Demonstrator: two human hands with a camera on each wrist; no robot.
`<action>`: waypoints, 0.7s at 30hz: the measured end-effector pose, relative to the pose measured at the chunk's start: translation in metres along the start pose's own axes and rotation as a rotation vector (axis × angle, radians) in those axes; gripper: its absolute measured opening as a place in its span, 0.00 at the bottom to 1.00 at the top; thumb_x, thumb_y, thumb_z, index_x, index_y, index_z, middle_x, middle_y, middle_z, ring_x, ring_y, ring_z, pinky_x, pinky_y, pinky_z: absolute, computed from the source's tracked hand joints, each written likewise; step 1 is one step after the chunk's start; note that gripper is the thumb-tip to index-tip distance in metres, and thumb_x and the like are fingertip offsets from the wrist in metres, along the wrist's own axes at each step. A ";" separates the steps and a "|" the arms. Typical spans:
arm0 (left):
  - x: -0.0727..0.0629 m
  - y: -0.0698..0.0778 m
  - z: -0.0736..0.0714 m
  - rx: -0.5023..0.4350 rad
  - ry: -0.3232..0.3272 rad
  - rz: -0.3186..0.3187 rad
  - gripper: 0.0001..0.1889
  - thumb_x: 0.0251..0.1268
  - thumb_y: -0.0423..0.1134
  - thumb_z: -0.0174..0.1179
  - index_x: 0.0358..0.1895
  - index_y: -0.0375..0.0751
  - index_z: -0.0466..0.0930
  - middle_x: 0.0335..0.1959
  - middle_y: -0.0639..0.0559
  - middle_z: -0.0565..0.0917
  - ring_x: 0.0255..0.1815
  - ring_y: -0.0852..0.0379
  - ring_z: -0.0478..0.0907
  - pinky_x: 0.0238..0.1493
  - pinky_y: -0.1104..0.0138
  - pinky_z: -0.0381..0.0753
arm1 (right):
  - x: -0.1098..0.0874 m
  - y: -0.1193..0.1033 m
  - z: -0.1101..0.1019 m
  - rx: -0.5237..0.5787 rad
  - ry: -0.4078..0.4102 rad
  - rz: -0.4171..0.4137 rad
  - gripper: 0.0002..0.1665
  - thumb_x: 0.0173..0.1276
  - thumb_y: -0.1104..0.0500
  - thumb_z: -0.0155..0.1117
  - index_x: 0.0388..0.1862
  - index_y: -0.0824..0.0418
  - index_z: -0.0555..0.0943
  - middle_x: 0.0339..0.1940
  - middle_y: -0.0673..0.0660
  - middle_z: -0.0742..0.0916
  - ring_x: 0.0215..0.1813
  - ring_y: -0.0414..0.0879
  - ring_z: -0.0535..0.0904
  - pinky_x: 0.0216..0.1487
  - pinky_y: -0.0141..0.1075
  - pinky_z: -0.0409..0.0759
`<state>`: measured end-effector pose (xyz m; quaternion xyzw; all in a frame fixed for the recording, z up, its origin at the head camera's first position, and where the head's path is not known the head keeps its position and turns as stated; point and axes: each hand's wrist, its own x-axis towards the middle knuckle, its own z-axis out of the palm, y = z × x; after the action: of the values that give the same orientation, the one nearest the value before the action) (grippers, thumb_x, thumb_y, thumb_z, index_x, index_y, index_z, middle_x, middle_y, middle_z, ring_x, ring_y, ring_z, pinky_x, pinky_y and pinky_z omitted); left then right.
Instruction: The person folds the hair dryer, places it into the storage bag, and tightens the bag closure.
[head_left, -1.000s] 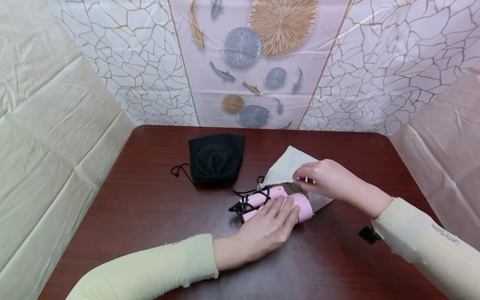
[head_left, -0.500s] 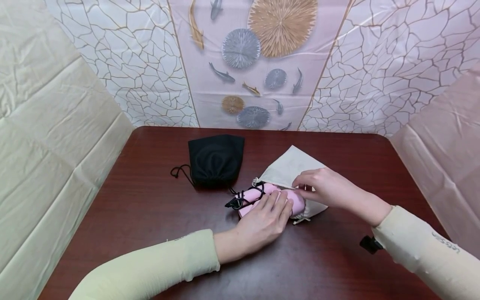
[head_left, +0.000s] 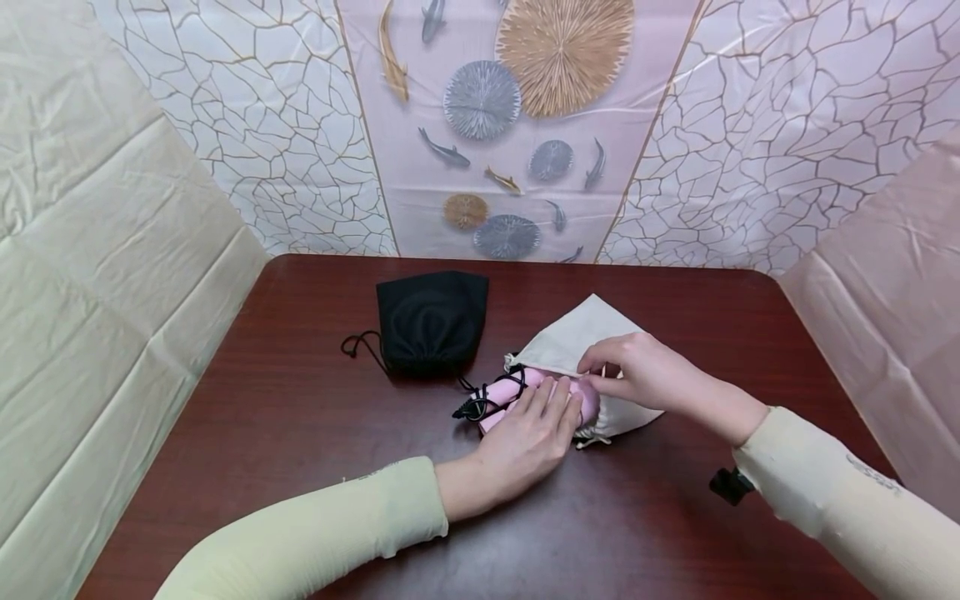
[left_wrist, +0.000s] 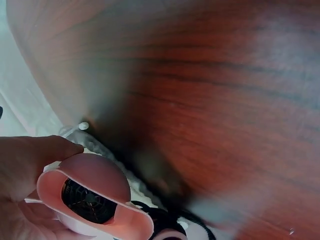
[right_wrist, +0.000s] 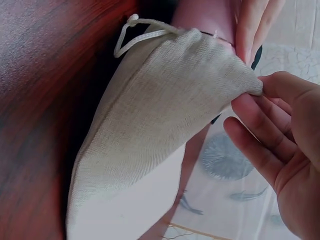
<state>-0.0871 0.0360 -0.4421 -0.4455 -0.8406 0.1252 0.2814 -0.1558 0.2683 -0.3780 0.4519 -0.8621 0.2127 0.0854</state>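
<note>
A pink hair dryer lies folded on the table, its black cord wound about the handle. My left hand grips the dryer from above; the left wrist view shows thumb and fingers around its pink body, near the black grille. The dryer's wide end sits within the mouth of a cream drawstring bag, while the corded end sticks out. Between thumb and fingers, my right hand pinches the bag's rim. How deep the dryer reaches is hidden by the cloth.
A black drawstring bag lies farther back, left of the cream one, with its cord loop trailing left. The dark red wooden table is enclosed by cloth-covered walls at the back and both sides.
The bag's mouth now surrounds the dryer's wide end, which showed fully in front of it a second ago. My right hand has shifted slightly left with the rim; the left hand has barely moved.
</note>
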 end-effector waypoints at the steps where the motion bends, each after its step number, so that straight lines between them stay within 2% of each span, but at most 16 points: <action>1: -0.001 0.000 0.001 -0.002 0.002 -0.002 0.23 0.78 0.39 0.52 0.70 0.37 0.79 0.68 0.38 0.82 0.66 0.44 0.83 0.66 0.55 0.83 | 0.000 0.001 0.001 0.006 -0.004 0.019 0.14 0.57 0.73 0.77 0.36 0.56 0.89 0.34 0.44 0.90 0.32 0.36 0.82 0.33 0.34 0.83; 6: -0.002 0.001 0.008 0.009 0.023 -0.007 0.22 0.78 0.40 0.51 0.69 0.38 0.80 0.67 0.39 0.83 0.65 0.44 0.83 0.65 0.56 0.84 | 0.001 0.006 0.004 0.033 -0.021 0.082 0.13 0.59 0.71 0.75 0.37 0.54 0.90 0.34 0.40 0.89 0.31 0.32 0.79 0.33 0.33 0.81; 12: -0.002 0.001 0.016 0.014 0.073 -0.018 0.22 0.79 0.39 0.46 0.68 0.39 0.81 0.65 0.41 0.84 0.64 0.45 0.84 0.63 0.57 0.85 | 0.004 0.007 0.006 0.092 -0.011 0.118 0.15 0.60 0.72 0.76 0.36 0.51 0.90 0.30 0.35 0.87 0.30 0.29 0.77 0.32 0.30 0.79; 16: -0.006 -0.002 0.018 -0.016 0.104 -0.044 0.23 0.78 0.38 0.45 0.68 0.39 0.81 0.66 0.42 0.84 0.65 0.47 0.84 0.63 0.58 0.84 | 0.006 0.007 0.006 0.116 -0.003 0.131 0.15 0.60 0.72 0.76 0.36 0.51 0.90 0.29 0.34 0.87 0.29 0.29 0.77 0.31 0.30 0.78; 18: -0.010 -0.005 0.018 -0.039 0.097 -0.061 0.23 0.78 0.38 0.48 0.70 0.39 0.80 0.67 0.42 0.83 0.65 0.47 0.83 0.63 0.58 0.84 | 0.007 0.007 0.006 0.118 0.001 0.130 0.15 0.60 0.71 0.76 0.36 0.51 0.90 0.29 0.34 0.87 0.29 0.29 0.77 0.31 0.30 0.78; 21: -0.018 -0.009 0.016 -0.087 0.077 -0.083 0.26 0.74 0.40 0.57 0.72 0.37 0.78 0.68 0.41 0.82 0.66 0.46 0.83 0.62 0.59 0.84 | 0.008 0.007 0.007 0.115 0.004 0.126 0.15 0.60 0.71 0.77 0.36 0.51 0.90 0.29 0.35 0.87 0.29 0.29 0.78 0.31 0.30 0.79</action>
<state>-0.0941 0.0167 -0.4573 -0.4266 -0.8516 0.0598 0.2988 -0.1660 0.2632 -0.3838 0.4003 -0.8752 0.2676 0.0474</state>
